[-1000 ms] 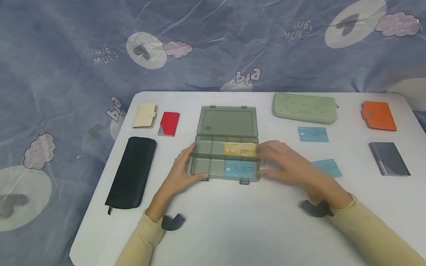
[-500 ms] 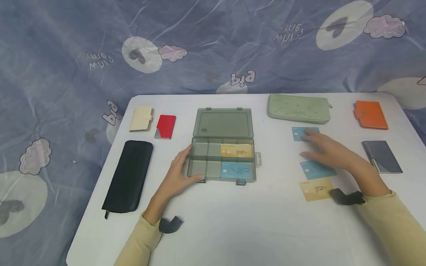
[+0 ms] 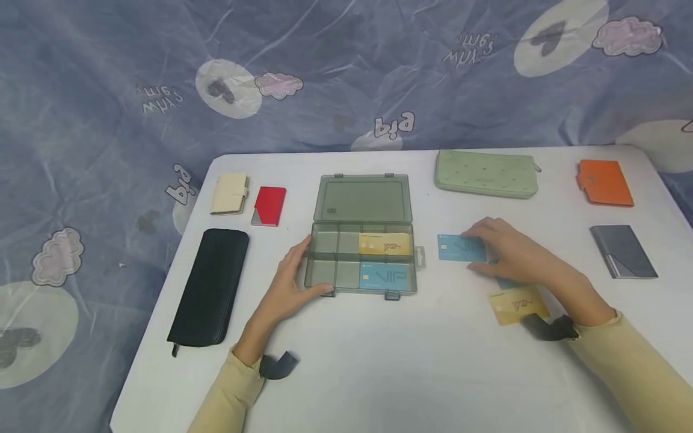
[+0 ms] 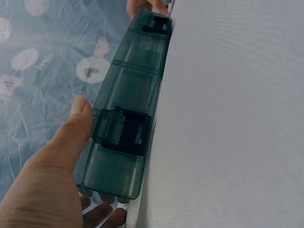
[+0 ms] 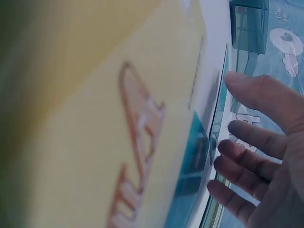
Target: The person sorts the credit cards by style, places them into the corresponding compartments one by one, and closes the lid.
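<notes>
My left hand (image 3: 289,285) grips the left end of a translucent grey-green divided box (image 3: 346,288), its thumb (image 4: 78,126) by a front latch. The lid (image 3: 363,199) is tilted back. A yellow card (image 3: 384,244) and a blue card (image 3: 383,276) lie in the right-hand compartments, back and front. Right of the box, my right hand (image 3: 511,252) pinches another blue card (image 3: 455,248) by its long edges near the right end. Under that hand a further blue card (image 3: 508,284) is mostly hidden. Another yellow card (image 3: 517,305) lies nearer, large in the right wrist view.
A black zip wallet (image 3: 208,287), cream card holder (image 3: 229,193) and red card holder (image 3: 269,205) lie at left. Green zip wallet (image 3: 486,174), orange card holder (image 3: 605,182) and dark grey card holder (image 3: 624,251) lie back and right on the white table (image 3: 379,367).
The right hand went from the box to the back blue card, then drew that card left and nearer toward the box. The left hand stays on the box.
</notes>
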`<action>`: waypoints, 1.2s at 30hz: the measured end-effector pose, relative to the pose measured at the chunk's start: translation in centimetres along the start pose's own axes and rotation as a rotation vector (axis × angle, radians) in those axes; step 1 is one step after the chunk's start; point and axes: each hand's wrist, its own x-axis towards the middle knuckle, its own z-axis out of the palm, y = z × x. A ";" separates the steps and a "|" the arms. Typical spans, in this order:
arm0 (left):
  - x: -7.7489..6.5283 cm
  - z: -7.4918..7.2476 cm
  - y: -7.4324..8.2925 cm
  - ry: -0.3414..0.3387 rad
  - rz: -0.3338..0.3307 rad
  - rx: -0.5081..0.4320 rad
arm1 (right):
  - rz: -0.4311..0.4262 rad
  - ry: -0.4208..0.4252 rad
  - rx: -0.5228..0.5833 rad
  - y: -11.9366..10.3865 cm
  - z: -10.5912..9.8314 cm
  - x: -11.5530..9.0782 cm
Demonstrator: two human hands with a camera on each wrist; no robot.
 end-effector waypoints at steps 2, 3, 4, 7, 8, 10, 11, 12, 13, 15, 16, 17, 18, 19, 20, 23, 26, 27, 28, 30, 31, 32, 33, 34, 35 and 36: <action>-0.1 0.0 0.0 -0.004 -0.008 0.005 | -0.011 0.005 -0.022 0.2 0.1 0.5; -0.1 0.0 0.0 -0.006 -0.012 0.005 | -0.020 0.004 -0.027 0.3 0.1 0.7; -0.1 0.0 0.0 -0.007 -0.015 0.005 | -0.030 0.003 -0.031 0.4 0.2 0.9; 0.0 0.0 0.0 -0.004 -0.018 -0.001 | -0.036 -0.010 -0.031 0.5 0.3 1.6; 0.0 -0.1 0.0 -0.002 -0.017 -0.003 | -0.029 -0.017 -0.030 0.4 0.3 1.8; 0.0 -0.1 -0.1 0.000 -0.011 0.001 | -0.003 -0.031 -0.026 0.3 0.3 2.1; 0.0 -0.1 -0.1 0.000 -0.009 -0.001 | 0.006 -0.039 -0.023 0.2 0.3 2.2; 0.0 -0.1 -0.1 -0.001 -0.007 0.000 | 0.009 -0.046 -0.020 0.1 0.3 2.2; 0.0 -0.1 -0.1 -0.002 -0.003 0.000 | 0.014 -0.048 -0.017 0.0 0.3 2.2; 0.0 -0.1 -0.1 -0.004 0.000 -0.003 | 0.017 -0.053 -0.014 -0.1 0.3 2.1; 0.1 0.0 -0.1 -0.003 0.001 -0.005 | 0.018 -0.053 -0.014 -0.1 0.3 2.1; 0.1 0.0 -0.1 -0.004 0.001 -0.003 | 0.022 -0.054 -0.018 -0.1 0.3 2.0; 0.1 0.0 -0.1 -0.003 0.002 0.000 | 0.030 -0.054 -0.025 -0.1 0.3 2.0; 0.1 0.0 -0.1 -0.001 0.001 0.002 | 0.039 -0.056 -0.031 -0.1 0.3 1.9; 0.1 0.0 -0.2 0.000 -0.002 0.004 | 0.051 -0.056 -0.038 -0.1 0.3 1.9; 0.1 -0.1 -0.2 0.002 -0.002 0.007 | 0.076 -0.054 -0.048 0.0 0.2 2.1; 0.0 -0.1 -0.2 0.002 -0.004 0.005 | 0.089 -0.059 -0.040 0.0 0.1 2.4; 0.0 -0.1 -0.2 0.003 -0.005 0.004 | 0.094 -0.065 -0.037 -0.1 0.1 2.5; 0.0 -0.1 -0.3 0.002 -0.008 0.005 | 0.102 -0.071 -0.033 -0.1 0.1 2.5; 0.0 0.0 -0.3 0.000 -0.013 0.005 | 0.120 -0.088 -0.020 -0.2 0.0 2.5; 0.0 0.0 -0.3 -0.002 -0.016 0.003 | 0.128 -0.099 -0.009 -0.3 -0.1 2.5; 0.0 0.0 -0.3 -0.002 -0.016 0.004 | 0.134 -0.108 0.004 -0.4 -0.2 2.4; 0.0 0.0 -0.2 -0.001 -0.017 0.004 | 0.139 -0.118 0.018 -0.5 -0.2 2.3; 0.0 0.0 -0.2 -0.001 -0.019 0.005 | 0.137 -0.126 0.029 -0.5 -0.2 2.1; 0.0 0.0 -0.1 -0.001 -0.021 0.006 | 0.134 -0.137 0.032 -0.6 -0.2 2.0; 0.1 -0.1 -0.1 -0.001 -0.022 0.007 | 0.133 -0.147 0.030 -0.7 -0.2 1.9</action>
